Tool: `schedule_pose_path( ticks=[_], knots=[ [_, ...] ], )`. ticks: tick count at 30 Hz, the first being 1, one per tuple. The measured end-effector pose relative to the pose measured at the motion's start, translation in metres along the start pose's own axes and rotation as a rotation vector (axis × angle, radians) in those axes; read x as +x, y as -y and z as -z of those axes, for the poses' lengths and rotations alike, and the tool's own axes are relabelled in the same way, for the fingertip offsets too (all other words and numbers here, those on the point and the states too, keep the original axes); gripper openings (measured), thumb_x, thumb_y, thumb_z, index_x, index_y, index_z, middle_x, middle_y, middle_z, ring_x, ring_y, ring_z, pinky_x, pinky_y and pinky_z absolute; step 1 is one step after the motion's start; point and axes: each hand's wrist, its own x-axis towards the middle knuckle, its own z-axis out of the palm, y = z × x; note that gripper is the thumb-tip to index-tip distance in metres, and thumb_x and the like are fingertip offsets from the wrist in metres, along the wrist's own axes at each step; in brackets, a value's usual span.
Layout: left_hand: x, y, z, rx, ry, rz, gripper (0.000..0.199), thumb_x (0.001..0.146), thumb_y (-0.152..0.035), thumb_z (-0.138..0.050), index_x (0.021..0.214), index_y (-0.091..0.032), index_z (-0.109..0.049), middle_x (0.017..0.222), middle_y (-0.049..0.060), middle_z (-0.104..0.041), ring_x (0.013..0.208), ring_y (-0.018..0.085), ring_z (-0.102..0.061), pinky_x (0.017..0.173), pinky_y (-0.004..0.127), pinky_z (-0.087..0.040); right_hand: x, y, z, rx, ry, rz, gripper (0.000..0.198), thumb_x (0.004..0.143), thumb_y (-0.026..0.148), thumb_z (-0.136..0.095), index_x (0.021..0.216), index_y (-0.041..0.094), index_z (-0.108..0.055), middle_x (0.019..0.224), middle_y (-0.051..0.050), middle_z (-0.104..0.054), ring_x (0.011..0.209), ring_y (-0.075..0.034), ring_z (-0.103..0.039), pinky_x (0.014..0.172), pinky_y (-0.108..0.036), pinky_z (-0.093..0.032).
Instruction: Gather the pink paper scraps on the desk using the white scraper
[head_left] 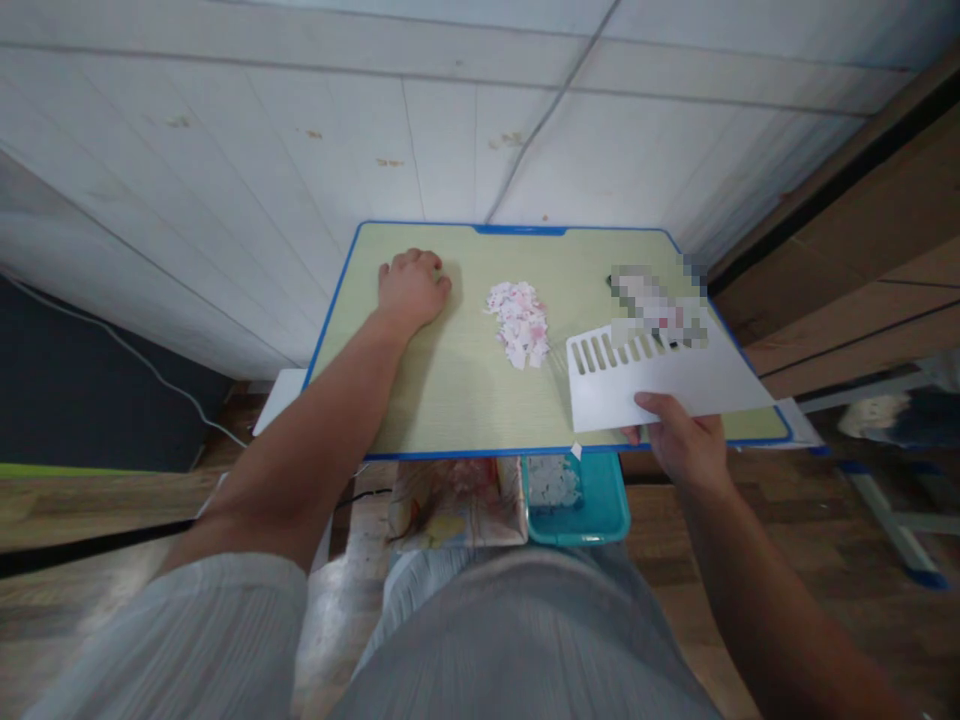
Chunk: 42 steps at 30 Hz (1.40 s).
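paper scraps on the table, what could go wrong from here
The loose paper scraps lie in a pile with nothing over them, so a quick sweep of the white slotted sheet in the right hand might scatter them. One small white piece is at the front edge of the table and could miss the teal bin below.

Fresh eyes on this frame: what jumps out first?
Probably the pile of pale, pinkish paper scraps near the middle of the blue-edged table. Next, the white slotted sheet over the table's right side, gripped by the right hand. Then the turquoise tub below the near edge, with pale bits inside.
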Motion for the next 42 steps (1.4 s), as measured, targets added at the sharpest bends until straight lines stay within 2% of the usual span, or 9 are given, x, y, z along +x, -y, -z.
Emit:
schedule_pose_path(
  ticks=[5, 10, 13, 17, 20, 24, 28, 35, 42],
  knots=[
    [-0.012, 0.011, 0.01, 0.025, 0.054, -0.006, 0.053, 0.114, -0.043, -0.064, 0.163, -0.027, -0.079, 0.182, 0.019, -0.071, 0.173, 0.05, -0.057, 0.147, 0.076, -0.039, 0.0, 0.003, -0.001, -0.015, 0.04, -0.005, 0.028, 0.086, 0.046, -0.087, 0.081, 0.033, -0.063, 0.061, 0.002, -0.058, 0.052, -0.022, -0.05, 0.047, -0.04, -0.044],
    [-0.034, 0.028, 0.017, -0.001, 0.052, -0.009, 0.058, 0.117, -0.049, -0.064, 0.169, -0.025, -0.076, 0.186, 0.017, -0.07, 0.176, 0.046, -0.056, 0.15, 0.069, -0.04, -0.001, 0.001, 0.001, 0.002, 0.026, -0.027, 0.023, 0.083, 0.045, -0.087, 0.087, 0.033, -0.068, 0.062, 0.002, -0.059, 0.05, -0.021, -0.05, 0.044, -0.038, -0.039],
    [-0.038, 0.028, 0.015, -0.014, 0.011, 0.003, 0.057, 0.113, -0.047, -0.065, 0.165, -0.026, -0.079, 0.181, 0.019, -0.073, 0.174, 0.048, -0.058, 0.148, 0.07, -0.041, 0.002, -0.002, 0.003, 0.009, -0.013, 0.005, 0.024, 0.087, 0.047, -0.089, 0.089, 0.032, -0.07, 0.066, 0.001, -0.066, 0.053, -0.023, -0.057, 0.047, -0.04, -0.047],
    [-0.033, 0.024, 0.013, -0.018, -0.015, 0.0, 0.057, 0.111, -0.046, -0.064, 0.161, -0.023, -0.081, 0.177, 0.022, -0.075, 0.172, 0.047, -0.061, 0.147, 0.068, -0.043, 0.008, -0.003, -0.009, -0.021, -0.113, 0.06, 0.035, 0.09, 0.058, -0.096, 0.091, 0.029, -0.077, 0.074, -0.003, -0.08, 0.057, -0.026, -0.07, 0.057, -0.044, -0.064],
    [-0.028, 0.025, 0.013, -0.021, -0.027, 0.019, 0.057, 0.11, -0.046, -0.064, 0.157, -0.022, -0.083, 0.175, 0.022, -0.076, 0.169, 0.046, -0.063, 0.147, 0.064, -0.045, 0.014, -0.001, -0.028, -0.053, -0.176, 0.071, 0.043, 0.091, 0.066, -0.098, 0.093, 0.026, -0.081, 0.075, -0.006, -0.084, 0.056, -0.026, -0.075, 0.063, -0.044, -0.07],
    [-0.023, 0.03, 0.012, -0.056, -0.042, 0.032, 0.052, 0.109, -0.043, -0.065, 0.152, -0.023, -0.086, 0.173, 0.02, -0.077, 0.167, 0.044, -0.064, 0.146, 0.061, -0.047, 0.024, 0.0, -0.047, -0.117, -0.105, 0.061, 0.052, 0.092, 0.076, -0.095, 0.087, 0.027, -0.081, 0.077, -0.008, -0.087, 0.063, -0.028, -0.081, 0.077, -0.047, -0.076],
    [-0.02, 0.035, 0.007, -0.07, -0.053, 0.021, 0.05, 0.107, -0.041, -0.065, 0.15, -0.025, -0.086, 0.17, 0.017, -0.08, 0.165, 0.043, -0.065, 0.145, 0.061, -0.049, 0.028, 0.004, -0.048, -0.221, -0.046, 0.072, 0.055, 0.096, 0.076, -0.091, 0.073, 0.029, -0.076, 0.071, -0.007, -0.084, 0.074, -0.031, -0.087, 0.099, -0.052, -0.077],
    [-0.02, 0.036, 0.006, -0.088, -0.051, 0.02, 0.049, 0.106, -0.039, -0.066, 0.148, -0.025, -0.088, 0.169, 0.017, -0.081, 0.164, 0.044, -0.066, 0.145, 0.063, -0.049, 0.022, 0.009, -0.048, -0.121, -0.112, 0.102, 0.049, 0.092, 0.071, -0.096, 0.081, 0.027, -0.079, 0.073, -0.007, -0.085, 0.056, -0.026, -0.075, 0.066, -0.045, -0.072],
    [-0.018, 0.038, 0.006, -0.065, -0.054, 0.014, 0.05, 0.106, -0.039, -0.066, 0.147, -0.024, -0.089, 0.167, 0.017, -0.083, 0.161, 0.044, -0.069, 0.143, 0.061, -0.052, 0.026, 0.006, -0.05, -0.124, -0.113, 0.091, 0.05, 0.091, 0.071, -0.097, 0.084, 0.026, -0.078, 0.073, -0.007, -0.084, 0.055, -0.025, -0.074, 0.068, -0.043, -0.072]
  ],
)
